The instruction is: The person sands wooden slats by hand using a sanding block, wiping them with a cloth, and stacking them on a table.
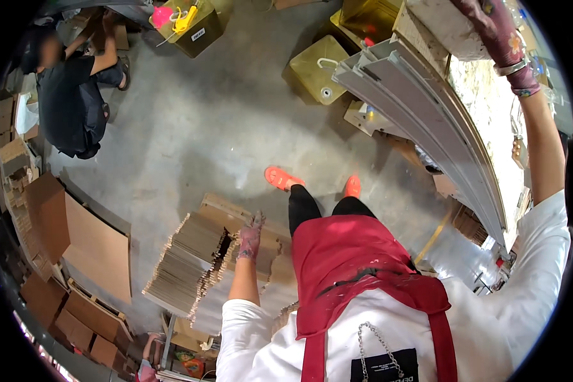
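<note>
My left hand (pixel 251 238), in a pinkish patterned glove, hangs over a stack of flat cardboard sheets (pixel 183 254) beside me. Its fingers stretch forward and nothing shows in them. My right arm reaches far out to the upper right, over a workbench top (pixel 487 95) with a worn, pale covering. On that side my right hand (pixel 500 35) wears a flowered purple glove. Next to it lies a whitish, stained slab or bundle (pixel 440 27). The right fingers run out of the picture at the top, so their grip is hidden.
Long grey metal profiles (pixel 420 121) line the bench edge. A yellowish bin (pixel 318 69) stands below it; another bin (pixel 194 28) holds a yellow tool and something pink. A person in black (pixel 76 95) crouches at the left. Cardboard boxes (pixel 95 242) stand along the left side.
</note>
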Available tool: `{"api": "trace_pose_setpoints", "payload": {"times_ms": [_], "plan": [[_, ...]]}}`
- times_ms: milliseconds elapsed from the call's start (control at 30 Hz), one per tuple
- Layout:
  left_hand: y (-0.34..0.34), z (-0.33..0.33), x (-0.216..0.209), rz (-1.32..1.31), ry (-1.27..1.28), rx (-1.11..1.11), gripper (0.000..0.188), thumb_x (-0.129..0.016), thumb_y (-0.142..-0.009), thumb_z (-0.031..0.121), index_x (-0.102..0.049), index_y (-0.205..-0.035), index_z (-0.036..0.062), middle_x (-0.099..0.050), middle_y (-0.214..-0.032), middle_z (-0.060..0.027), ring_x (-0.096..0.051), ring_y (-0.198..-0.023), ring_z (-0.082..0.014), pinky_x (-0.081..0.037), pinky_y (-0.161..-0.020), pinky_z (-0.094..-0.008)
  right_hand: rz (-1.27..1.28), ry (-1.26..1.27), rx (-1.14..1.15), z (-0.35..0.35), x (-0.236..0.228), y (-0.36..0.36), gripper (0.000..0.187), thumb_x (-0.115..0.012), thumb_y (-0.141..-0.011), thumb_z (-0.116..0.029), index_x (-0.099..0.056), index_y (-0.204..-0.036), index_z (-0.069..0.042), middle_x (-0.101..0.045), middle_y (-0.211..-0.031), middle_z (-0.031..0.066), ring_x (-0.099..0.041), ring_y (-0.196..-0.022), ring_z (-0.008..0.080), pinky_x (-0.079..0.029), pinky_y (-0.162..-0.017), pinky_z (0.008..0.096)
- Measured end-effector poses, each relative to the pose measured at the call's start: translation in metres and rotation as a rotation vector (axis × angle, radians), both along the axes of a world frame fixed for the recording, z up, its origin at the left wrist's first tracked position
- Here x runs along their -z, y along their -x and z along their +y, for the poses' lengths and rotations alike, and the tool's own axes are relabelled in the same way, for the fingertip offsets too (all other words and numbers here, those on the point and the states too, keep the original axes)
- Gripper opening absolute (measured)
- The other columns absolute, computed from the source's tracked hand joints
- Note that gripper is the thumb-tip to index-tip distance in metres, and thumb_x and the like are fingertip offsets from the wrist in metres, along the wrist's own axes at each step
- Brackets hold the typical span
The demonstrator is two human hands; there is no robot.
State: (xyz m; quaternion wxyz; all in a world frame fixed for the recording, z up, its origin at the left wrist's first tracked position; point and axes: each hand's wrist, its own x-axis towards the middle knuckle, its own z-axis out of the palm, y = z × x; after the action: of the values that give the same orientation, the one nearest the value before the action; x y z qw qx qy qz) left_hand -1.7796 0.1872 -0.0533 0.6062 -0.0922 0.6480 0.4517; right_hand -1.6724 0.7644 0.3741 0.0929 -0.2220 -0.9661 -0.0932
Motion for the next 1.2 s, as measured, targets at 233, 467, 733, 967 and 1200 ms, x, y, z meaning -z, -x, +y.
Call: {"api": "trace_pose_setpoints", "payload": {"times_ms": [233, 467, 733, 967, 1200], "plan": [[0.009, -0.053, 0.005, 0.116, 0.234, 0.11, 0.042, -0.059, -0.094, 0.028, -0.055, -0.129, 0.0041, -0.067, -0.113, -0.0089, -0.062, -0.103, -0.019, -0.045, -0.091, -0.0287, 0.032, 0.1, -0.012, -0.005, -0.001, 0.006, 0.061, -0.055, -0.088, -0.053, -0.052, -0.121, -0.001, -0.052, -0.125, 0.0216, -0.048, -0.119, 0.0398, -0.039, -0.101, 0.0452], [0.074, 0.08, -0.107, 0.529, 0.12, 0.536, 0.036, -0.054, -0.094, 0.034, -0.062, -0.121, 0.0103, -0.068, -0.109, -0.0151, -0.063, -0.104, -0.0269, -0.046, -0.09, -0.0342, 0.106, -0.041, -0.019, 0.014, 0.01, -0.005, 0.05, -0.058, -0.089, -0.046, -0.052, -0.129, -0.015, -0.054, -0.129, 0.0129, -0.047, -0.121, 0.0363, -0.037, -0.103, 0.0461], [0.137, 0.199, -0.167, 0.736, -0.272, 0.864, 0.025, -0.048, -0.083, 0.006, -0.069, -0.096, 0.0124, -0.066, -0.109, -0.0108, -0.059, -0.105, -0.0322, -0.047, -0.092, -0.0387, 0.07, 0.072, 0.088, 0.007, 0.0, 0.0, 0.06, -0.059, -0.085, -0.05, -0.051, -0.13, -0.011, -0.05, -0.132, 0.0139, -0.043, -0.127, 0.0346, -0.028, -0.109, 0.0508], [0.22, 0.258, -0.2, 0.571, -0.059, 0.781, 0.029, -0.048, -0.091, 0.012, -0.063, -0.115, 0.0045, -0.071, -0.098, -0.0119, -0.065, -0.1, -0.0227, -0.049, -0.089, -0.0338, 0.05, 0.221, 0.129, 0.006, -0.016, 0.002, 0.062, -0.057, -0.084, -0.052, -0.052, -0.13, -0.01, -0.048, -0.133, 0.0161, -0.042, -0.126, 0.0375, -0.024, -0.11, 0.0537], [0.321, 0.397, -0.184, 0.631, -0.16, 0.817, 0.032, -0.06, -0.09, 0.025, -0.065, -0.111, 0.0023, -0.07, -0.092, -0.0138, -0.063, -0.089, -0.0162, -0.048, -0.081, -0.0319, 0.157, 0.363, 0.315, 0.016, -0.028, 0.019, 0.051, -0.06, -0.084, -0.041, -0.056, -0.124, -0.011, -0.049, -0.132, 0.0143, -0.043, -0.124, 0.0363, -0.03, -0.106, 0.0513]]}}
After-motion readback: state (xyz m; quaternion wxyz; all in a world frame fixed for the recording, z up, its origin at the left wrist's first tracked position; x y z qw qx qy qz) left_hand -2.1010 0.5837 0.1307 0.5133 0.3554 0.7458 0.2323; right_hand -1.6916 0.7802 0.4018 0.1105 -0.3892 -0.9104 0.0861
